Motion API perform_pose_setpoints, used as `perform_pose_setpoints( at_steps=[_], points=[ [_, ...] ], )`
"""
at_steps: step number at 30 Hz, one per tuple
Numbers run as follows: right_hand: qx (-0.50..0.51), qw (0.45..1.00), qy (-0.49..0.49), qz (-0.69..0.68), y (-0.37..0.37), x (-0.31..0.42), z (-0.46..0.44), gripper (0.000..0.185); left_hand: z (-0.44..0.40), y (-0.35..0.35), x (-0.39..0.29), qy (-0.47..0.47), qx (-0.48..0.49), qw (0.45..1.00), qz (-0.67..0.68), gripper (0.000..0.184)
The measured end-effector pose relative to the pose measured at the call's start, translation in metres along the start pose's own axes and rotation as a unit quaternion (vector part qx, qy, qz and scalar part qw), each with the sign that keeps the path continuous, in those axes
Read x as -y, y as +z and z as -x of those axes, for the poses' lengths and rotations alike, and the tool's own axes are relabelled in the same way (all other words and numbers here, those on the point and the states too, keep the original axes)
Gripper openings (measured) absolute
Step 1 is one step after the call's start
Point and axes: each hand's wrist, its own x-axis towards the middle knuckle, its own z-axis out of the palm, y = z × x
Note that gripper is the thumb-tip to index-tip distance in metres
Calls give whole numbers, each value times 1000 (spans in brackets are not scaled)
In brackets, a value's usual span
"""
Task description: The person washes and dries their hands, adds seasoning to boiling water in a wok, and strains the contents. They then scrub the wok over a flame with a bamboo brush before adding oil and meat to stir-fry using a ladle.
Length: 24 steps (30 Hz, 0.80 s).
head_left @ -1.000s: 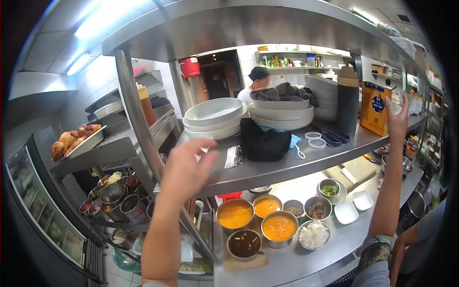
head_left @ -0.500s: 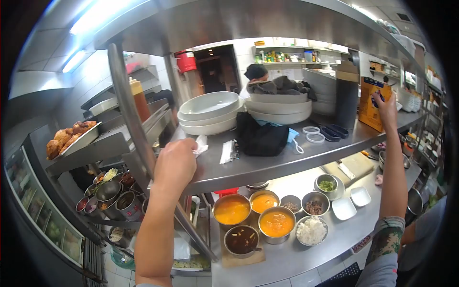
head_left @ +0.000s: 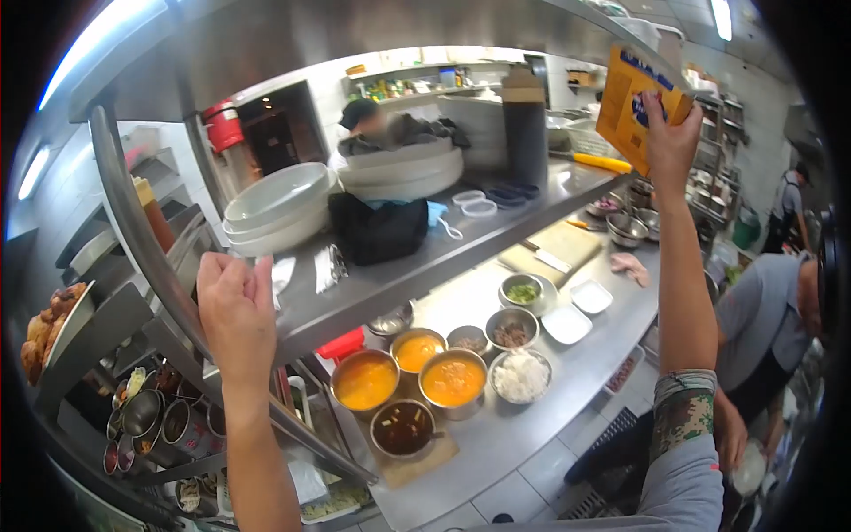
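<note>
My right hand (head_left: 672, 142) grips an orange-yellow box (head_left: 631, 111) with dark blue print, raised and tilted above the right end of the steel shelf (head_left: 306, 324). Its thumb lies across the front of the box. At the shelf's left end my left hand (head_left: 235, 297) is closed, fingers curled away from view, so whatever they hold is hidden. Beside its thumb is a crumpled white tissue (head_left: 283, 273). Near it on the shelf are narrow white packets (head_left: 330, 269), a black cloth item (head_left: 377, 229) and stacked white bowls (head_left: 275, 199).
Below the shelf, bowls of orange liquid (head_left: 365, 379), dark sauce (head_left: 402, 427) and rice (head_left: 521, 376) stand on the counter. A knife (head_left: 551, 259) lies on a cutting board (head_left: 532, 248). A dark bottle (head_left: 526, 133) stands on the shelf. A co-worker (head_left: 767, 310) is close on the right.
My right hand has lifted the orange-yellow box off the shelf and tilted it. The view has turned right, bringing the co-worker further into sight. My left hand stays near the tissue.
</note>
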Motion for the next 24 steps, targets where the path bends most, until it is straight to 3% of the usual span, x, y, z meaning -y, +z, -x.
perform_pose_setpoints(
  at_steps=[2,3,6,8,11,16,21,24],
  points=[
    [33,999,4,4,-37,52,-4,46,6,-8,-3,-5,-11,998,64,36],
    [70,996,31,-43,-57,79,0,42,12,-10,4,64,-63,991,100,50],
    [148,963,132,-182,-117,161,42,32,51,-20,6,223,-194,932,211,69],
    [134,953,196,-189,-155,210,88,33,87,-5,1,251,-194,909,270,90],
    [129,948,237,-167,-225,245,159,37,137,6,-19,236,-184,893,335,92],
    [151,952,259,-58,-347,293,255,65,190,-5,-72,239,-139,845,458,83],
    [146,945,291,11,-419,369,283,68,227,-10,-151,306,-73,753,578,75],
    [127,945,303,11,-456,408,280,67,238,-42,-201,332,-14,697,635,81]
  ],
)
